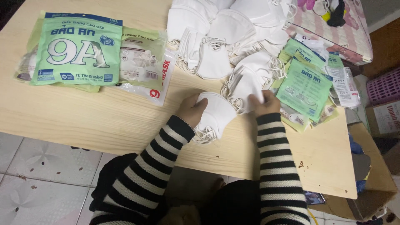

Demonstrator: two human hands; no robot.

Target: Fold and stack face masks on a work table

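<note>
My left hand [191,109] grips a small stack of folded white face masks [216,114] on the wooden table [104,121], their ear loops trailing toward me. My right hand [263,103] pinches the edge of another white mask [246,85] from the pile just beyond. A large heap of white masks [233,29] spreads across the far middle of the table. Both arms wear black-and-white striped sleeves.
Green printed mask bags [77,50] lie at the far left, more of them [306,87] at the right. A pink patterned cushion [341,33] sits at the far right, with a purple basket [385,85] and a cardboard box [375,166] beside the table. Tiled floor lies below.
</note>
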